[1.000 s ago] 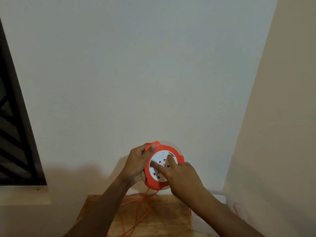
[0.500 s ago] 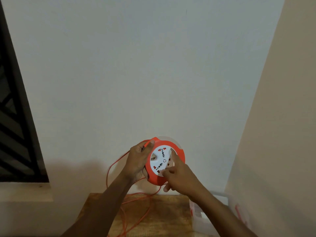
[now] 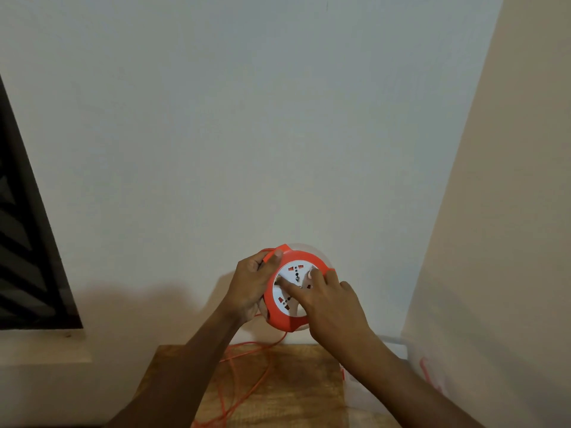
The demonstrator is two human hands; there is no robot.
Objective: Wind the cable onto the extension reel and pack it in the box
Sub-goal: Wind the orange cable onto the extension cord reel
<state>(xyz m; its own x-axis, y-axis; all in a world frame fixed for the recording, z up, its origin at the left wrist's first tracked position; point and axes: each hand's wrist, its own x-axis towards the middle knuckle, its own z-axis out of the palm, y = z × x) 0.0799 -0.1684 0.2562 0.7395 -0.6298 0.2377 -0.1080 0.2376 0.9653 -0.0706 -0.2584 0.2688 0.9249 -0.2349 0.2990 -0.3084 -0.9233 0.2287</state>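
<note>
Two hands on one round orange plastic extension reel (image 3: 289,293) with a white socket face, held up in the air in front of the pale wall (image 3: 247,118), above the far edge of the brown wooden table (image 3: 278,393). Left hand (image 3: 251,285) wrapped round the reel's left rim, thumb over the small orange tab at the top, fingers curled behind. Right hand (image 3: 332,299) laid on the white face, two fingers stretched out and pressing it, nothing pinched. Thin orange cable (image 3: 247,387) hanging from the reel's lower edge and lying in loose loops across the table top, so plenty probably left to wind. Best done by keeping the outer rim fixed in the left hand, turning the white face in smooth circles with the fingertips, and letting the loops feed up freely without snagging on the table edge. Clear plastic box (image 3: 398,362) just beside the table's right edge, partly hidden by the right forearm.
</note>
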